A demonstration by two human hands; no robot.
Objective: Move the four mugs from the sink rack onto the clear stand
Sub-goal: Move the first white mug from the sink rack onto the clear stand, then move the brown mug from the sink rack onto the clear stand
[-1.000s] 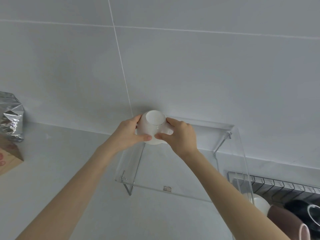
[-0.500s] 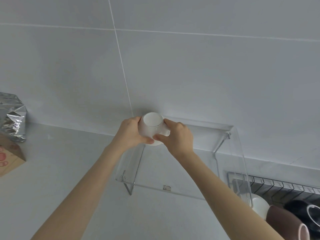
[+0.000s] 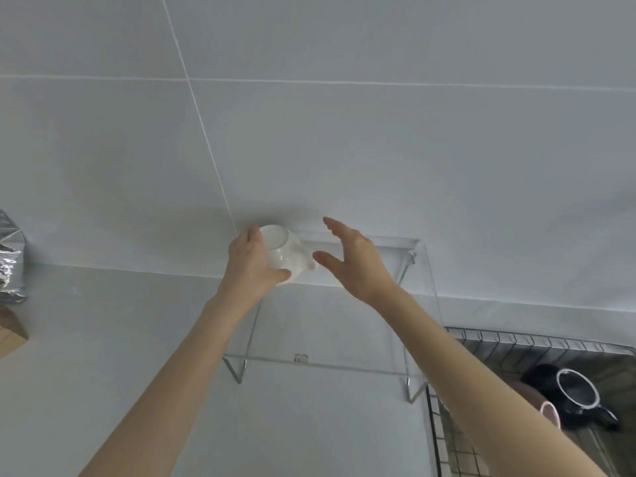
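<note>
No text, brand, number or sign can be read anywhere in the head view. A small sticker (image 3: pixel 301 358) sits on the front edge of the clear stand (image 3: pixel 344 364), with marks on it too small and blurred to make out. The brown box (image 3: pixel 10 330) at the left edge shows a bare face only, and the foil bag (image 3: pixel 12 261) above it carries no print that can be seen. The mugs in view bear no lettering that can be told.
</note>
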